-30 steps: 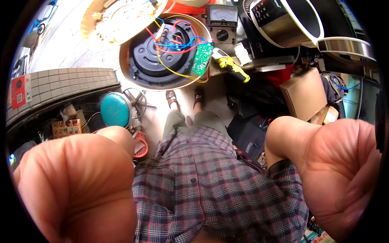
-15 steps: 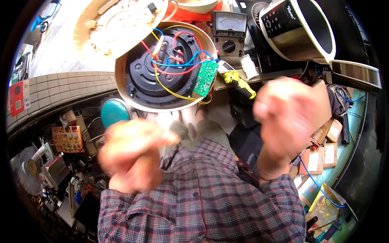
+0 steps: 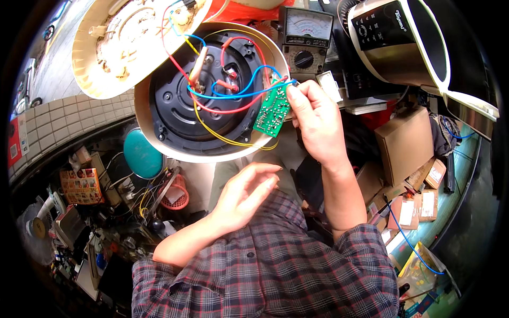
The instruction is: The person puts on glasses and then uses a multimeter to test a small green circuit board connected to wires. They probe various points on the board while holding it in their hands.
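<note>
My right hand [image 3: 321, 122] pinches the upper right edge of a green circuit board [image 3: 271, 114] between thumb and forefinger, where red and blue wires reach it. Soldered joints show on the board's upward face. It leans over the rim of a round cream-coloured appliance [image 3: 142, 114] with a black plastic underside [image 3: 177, 119]. Red, blue and yellow wires [image 3: 233, 96] loop across that underside. My left hand [image 3: 245, 192] hovers below the appliance, near my lap, fingers stretched out and holding nothing.
A cream round cover [image 3: 85, 71] lies tilted at the upper left, wired to the appliance. Behind the board stands an analog multimeter [image 3: 305, 40]. A steel and black pot-like appliance [image 3: 395, 45] is at the upper right. Cardboard boxes [image 3: 405, 146] sit right; a teal round stool [image 3: 143, 153] left.
My right hand has moved up and left and taken hold of the circuit board. My left hand has come in toward the middle. The yellow-black tool near the board is out of sight.
</note>
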`<act>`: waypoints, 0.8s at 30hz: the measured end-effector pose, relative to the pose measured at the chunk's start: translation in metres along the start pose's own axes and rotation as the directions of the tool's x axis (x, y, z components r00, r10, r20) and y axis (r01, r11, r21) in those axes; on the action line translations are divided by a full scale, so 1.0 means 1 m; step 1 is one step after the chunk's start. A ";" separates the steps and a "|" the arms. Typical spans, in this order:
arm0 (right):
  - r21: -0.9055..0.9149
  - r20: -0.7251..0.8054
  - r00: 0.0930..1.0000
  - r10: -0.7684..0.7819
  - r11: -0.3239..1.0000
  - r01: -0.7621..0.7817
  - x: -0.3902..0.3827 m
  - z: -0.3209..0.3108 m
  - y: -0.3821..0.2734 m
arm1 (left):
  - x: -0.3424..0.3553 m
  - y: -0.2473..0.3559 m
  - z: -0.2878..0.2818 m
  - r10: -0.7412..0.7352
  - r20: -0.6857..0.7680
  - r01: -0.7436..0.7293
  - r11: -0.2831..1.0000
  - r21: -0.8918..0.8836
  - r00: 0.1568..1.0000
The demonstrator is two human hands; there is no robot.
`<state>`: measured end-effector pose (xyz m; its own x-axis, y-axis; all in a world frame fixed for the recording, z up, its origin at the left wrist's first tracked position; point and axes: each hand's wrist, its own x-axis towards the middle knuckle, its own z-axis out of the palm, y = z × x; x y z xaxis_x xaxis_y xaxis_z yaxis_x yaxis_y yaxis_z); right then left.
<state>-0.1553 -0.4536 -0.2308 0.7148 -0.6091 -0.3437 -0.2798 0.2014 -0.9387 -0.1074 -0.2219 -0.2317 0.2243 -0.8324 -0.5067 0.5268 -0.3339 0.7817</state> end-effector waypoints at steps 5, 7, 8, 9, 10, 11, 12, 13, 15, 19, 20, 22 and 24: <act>0.212 0.106 0.992 0.065 0.973 -0.087 0.005 -0.018 -0.011 | 0.001 0.027 0.006 0.145 -0.080 -0.145 0.989 0.003 0.986; 0.231 0.126 0.988 0.085 0.966 -0.112 0.001 -0.016 -0.015 | 0.003 0.032 0.008 0.223 -0.130 -0.224 0.975 0.007 0.966; 0.246 0.139 0.986 0.095 0.961 -0.127 -0.002 -0.013 -0.017 | 0.005 0.033 0.008 0.184 -0.179 -0.204 0.974 -0.103 0.966; 0.251 0.135 0.983 0.121 0.956 -0.152 -0.005 -0.009 -0.022 | 0.009 0.036 0.009 0.199 -0.206 -0.222 0.971 -0.093 0.958; 0.249 0.123 0.985 0.123 0.957 -0.151 -0.009 -0.006 -0.020 | 0.012 0.039 0.010 0.215 -0.233 -0.239 0.967 -0.083 0.948; 0.244 0.111 0.986 0.121 0.959 -0.145 -0.012 -0.004 -0.018 | 0.016 0.039 0.013 0.236 -0.277 -0.261 0.964 -0.057 0.932; 0.239 0.099 0.988 0.119 0.961 -0.140 -0.013 -0.001 -0.017 | 0.018 0.040 0.013 0.224 -0.308 -0.255 0.965 -0.063 0.925; 0.284 0.088 0.991 0.105 0.951 -0.126 -0.012 0.002 -0.017 | 0.021 0.040 0.012 0.213 -0.339 -0.250 0.966 -0.071 0.917; 0.316 0.110 0.988 0.106 0.939 -0.136 -0.009 -0.001 -0.012 | 0.027 0.042 0.012 0.187 -0.393 -0.240 0.966 -0.092 0.900; 0.307 0.142 0.980 0.139 0.935 -0.177 -0.009 0.001 -0.012 | 0.030 0.039 0.010 0.243 -0.401 -0.340 0.921 -0.190 0.883; 0.291 0.144 0.979 0.145 0.939 -0.181 -0.008 0.001 -0.012 | 0.030 0.038 0.010 0.238 -0.399 -0.337 0.920 -0.198 0.885; 0.260 0.125 0.988 0.094 0.958 -0.125 -0.008 0.004 -0.011 | 0.030 0.039 0.009 0.229 -0.398 -0.333 0.919 -0.213 0.888; 0.218 0.096 0.995 0.027 0.975 -0.047 -0.007 0.006 -0.010 | 0.030 0.039 0.010 0.222 -0.397 -0.328 0.918 -0.224 0.891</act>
<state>-0.1539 -0.4469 -0.2193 0.7655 -0.5267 -0.3696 -0.1669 0.3921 -0.9046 -0.0879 -0.2641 -0.2129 0.6423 -0.6396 -0.4223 0.5932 0.0659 0.8024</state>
